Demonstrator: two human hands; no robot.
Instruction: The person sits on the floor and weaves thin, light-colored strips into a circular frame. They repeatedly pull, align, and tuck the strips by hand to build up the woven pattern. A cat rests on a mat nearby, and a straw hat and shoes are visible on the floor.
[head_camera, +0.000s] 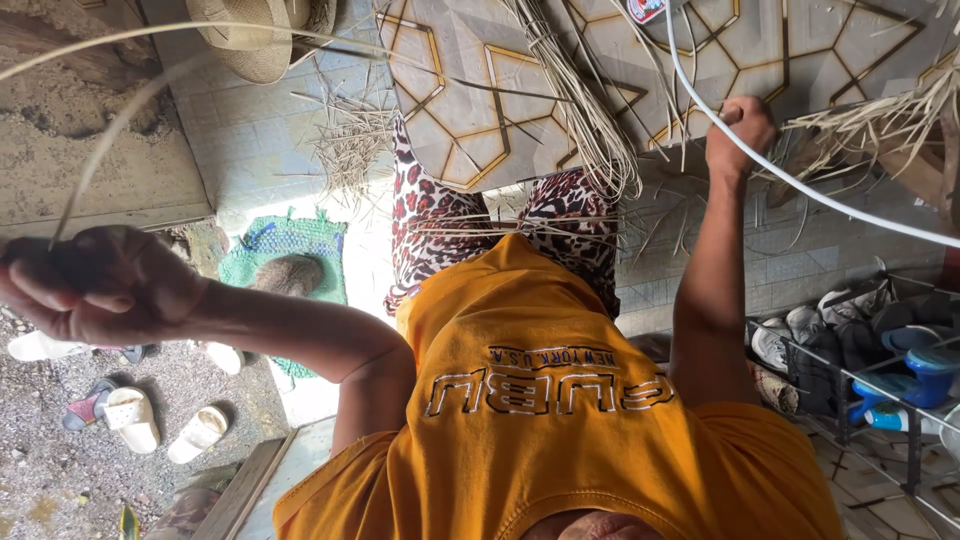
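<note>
My left hand (95, 285) is raised at the left, fist closed around thin pale reed strips (130, 110) that arc up and across the top of the view. My right hand (740, 125) reaches forward at the upper right, closed on the ends of more thin reed strands beside a patterned tile panel (480, 90). A thick bundle of reeds (585, 120) lies over that panel and down onto my lap, between the two hands. I wear an orange shirt and leopard-print trousers (430, 215).
A white cord (800, 185) crosses the right side past my right wrist. A straw hat (250, 40) lies at the top left. A green mat (285, 240) and pale sandals (130, 415) lie at left. A wire shoe rack (870, 370) stands at right.
</note>
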